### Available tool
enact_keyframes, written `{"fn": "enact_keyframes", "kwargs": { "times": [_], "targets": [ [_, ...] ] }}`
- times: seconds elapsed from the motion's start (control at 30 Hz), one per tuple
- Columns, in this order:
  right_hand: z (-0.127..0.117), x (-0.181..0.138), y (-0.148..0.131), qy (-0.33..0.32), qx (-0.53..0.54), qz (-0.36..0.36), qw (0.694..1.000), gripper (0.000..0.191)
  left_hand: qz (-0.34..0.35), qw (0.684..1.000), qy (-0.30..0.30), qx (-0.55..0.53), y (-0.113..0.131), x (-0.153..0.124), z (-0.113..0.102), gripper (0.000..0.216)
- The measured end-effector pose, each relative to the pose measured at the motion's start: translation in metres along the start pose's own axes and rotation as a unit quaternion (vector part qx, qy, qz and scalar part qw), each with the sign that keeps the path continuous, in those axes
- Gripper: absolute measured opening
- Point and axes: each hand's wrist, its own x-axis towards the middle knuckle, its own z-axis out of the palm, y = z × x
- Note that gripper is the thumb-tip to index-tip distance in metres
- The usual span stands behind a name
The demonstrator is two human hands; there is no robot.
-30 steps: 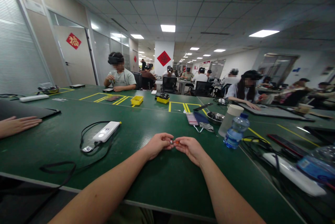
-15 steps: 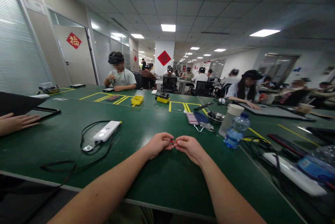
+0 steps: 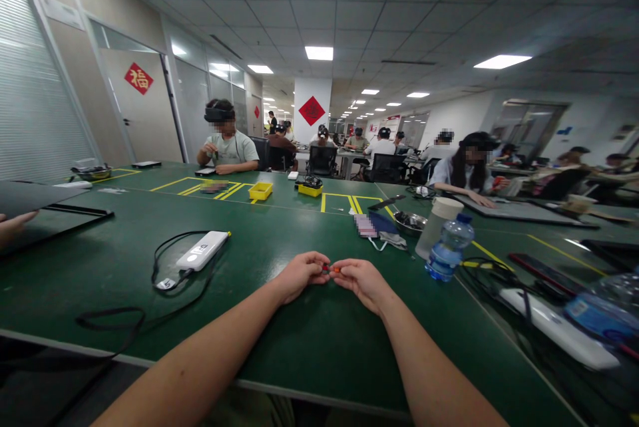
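Just above the green table [image 3: 279, 227] my two hands meet fingertip to fingertip in the middle of the view. My left hand [image 3: 305, 274] pinches a tiny red piece [image 3: 325, 268], mostly covered by the fingers. Between the thumb and forefinger of my right hand [image 3: 360, 281] is a small orange piece [image 3: 336, 269]. Both pieces are too small to name by kind, and I cannot tell whether they touch each other.
Left of my hands lies a white power bank [image 3: 204, 251] with a black cable. A water bottle [image 3: 449, 249] and a pale tumbler [image 3: 437, 227] stand to the right. Farther back are a yellow tray [image 3: 260, 191] and a metal bowl [image 3: 409, 222]. A co-worker's hand [image 3: 17, 227] shows at far left.
The orange piece shows more plainly between my right fingertips; my hands have hardly moved. At far left, the co-worker's hand has drawn back and a grey panel has shifted.
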Motion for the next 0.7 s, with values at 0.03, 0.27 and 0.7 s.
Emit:
{"fn": "enact_keyframes", "kwargs": {
  "times": [0.03,0.27,0.7],
  "targets": [
    [-0.0003,0.0003,0.0006,0.007,-0.006,-0.003,1.0,0.015,0.002,1.0,-0.002,0.003,-0.0001,-0.0002,-0.0002,0.024],
    [-0.0009,-0.0009,0.002,0.012,-0.025,-0.019,0.999,0.018,-0.004,1.0,-0.012,0.008,-0.0015,-0.0003,-0.0019,0.029],
    [-0.001,0.002,-0.0004,-0.005,0.046,0.011,0.999,0.022,-0.026,1.0,0.0,-0.011,0.001,-0.0006,-0.0005,0.023]
  ]
}}
